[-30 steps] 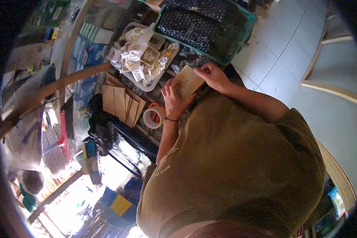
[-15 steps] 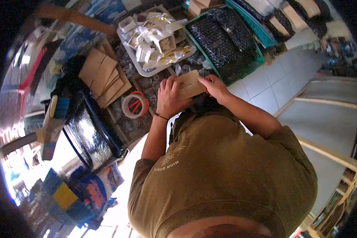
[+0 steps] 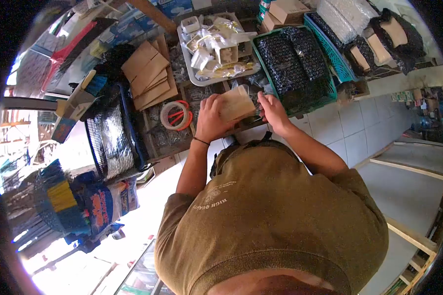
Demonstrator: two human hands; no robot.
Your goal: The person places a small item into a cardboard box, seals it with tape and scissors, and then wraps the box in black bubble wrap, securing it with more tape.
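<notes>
My left hand (image 3: 211,118) is wrapped around the left end of a small brown cardboard box (image 3: 237,103), holding it tilted above the near edge of the bench. Just off the box's right end is my right hand (image 3: 276,114), its thumb and fingers apart and a narrow gap between them and the cardboard. Its lower fingers are partly hidden. Left of my left hand, a roll of clear tape (image 3: 165,118) lies against an orange-red ring (image 3: 186,115).
Flat cardboard pieces (image 3: 150,73) lie at the left. Behind the box stands a white tray (image 3: 200,81) of bagged parts. A green crate (image 3: 333,93) holds black bubble-wrapped packages (image 3: 290,59). A roll of bubble wrap (image 3: 108,137) is at far left, tiled floor (image 3: 352,120) at right.
My right hand has let go of the box's right end and moved slightly right. The left hand keeps its grip. The whole view has shifted and turned a little.
</notes>
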